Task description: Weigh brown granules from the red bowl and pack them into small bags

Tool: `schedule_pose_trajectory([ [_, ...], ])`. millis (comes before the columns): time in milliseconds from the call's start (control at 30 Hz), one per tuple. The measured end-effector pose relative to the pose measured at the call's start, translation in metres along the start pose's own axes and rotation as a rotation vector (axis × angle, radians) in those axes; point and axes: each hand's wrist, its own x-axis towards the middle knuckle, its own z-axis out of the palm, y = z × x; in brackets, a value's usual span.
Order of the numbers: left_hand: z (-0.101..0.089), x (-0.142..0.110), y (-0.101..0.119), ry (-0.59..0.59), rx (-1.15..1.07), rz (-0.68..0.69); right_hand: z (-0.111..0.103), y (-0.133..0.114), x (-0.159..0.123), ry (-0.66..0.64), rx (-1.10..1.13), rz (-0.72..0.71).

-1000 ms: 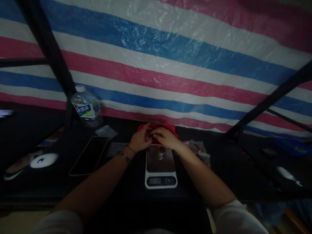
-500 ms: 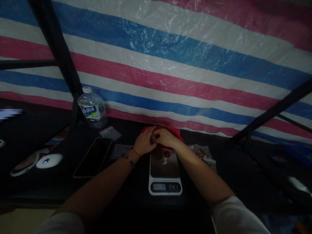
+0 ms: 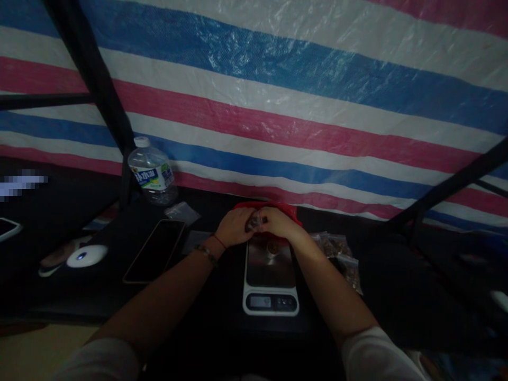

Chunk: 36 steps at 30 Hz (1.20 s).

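Centrally in the head view, the left hand (image 3: pixel 237 225) and the right hand (image 3: pixel 275 221) meet with fingers curled, both gripping a small clear packet with dark contents (image 3: pixel 255 221) between them; the exact finger placement is too dim to tell. The packet is at the far edge of a white digital scale with a flat metal plate (image 3: pixel 270 275), just in front of a crumpled red plastic bag (image 3: pixel 292 210). On the plate sits a small round brownish item (image 3: pixel 272 247). Clear plastic bags with brown contents (image 3: pixel 341 247) lie beside the right forearm. Left of the scale lies a dark-screened phone (image 3: pixel 156 251), near a clear plastic bottle with a white cap (image 3: pixel 153 172).
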Motion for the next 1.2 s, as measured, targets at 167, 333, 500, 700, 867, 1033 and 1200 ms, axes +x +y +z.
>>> schedule_pose_trajectory([
  [167,-0.002,0.0,-0.001,-0.019,-0.023,0.068,-0.015,0.001,-0.006,-0.069,0.029,-0.051],
  [333,-0.001,-0.002,0.003,0.046,-0.11,0.048,-0.01,-0.008,0.002,-0.055,-0.033,-0.092],
  [500,0.008,-0.003,0.001,0.133,-0.226,-0.062,-0.007,-0.01,0.004,0.076,-0.069,-0.07],
  [700,0.017,-0.005,-0.01,0.196,-0.397,-0.158,-0.006,0.008,-0.038,0.406,0.132,0.107],
  [867,0.02,-0.006,-0.011,0.188,-0.521,-0.184,0.005,0.019,-0.084,0.359,0.252,0.086],
  [1033,0.02,-0.007,-0.013,0.185,-0.615,-0.167,0.011,0.028,-0.105,0.269,0.239,-0.043],
  [1200,0.023,-0.007,-0.017,0.195,-0.683,-0.163,0.016,0.026,-0.102,0.168,0.177,-0.079],
])
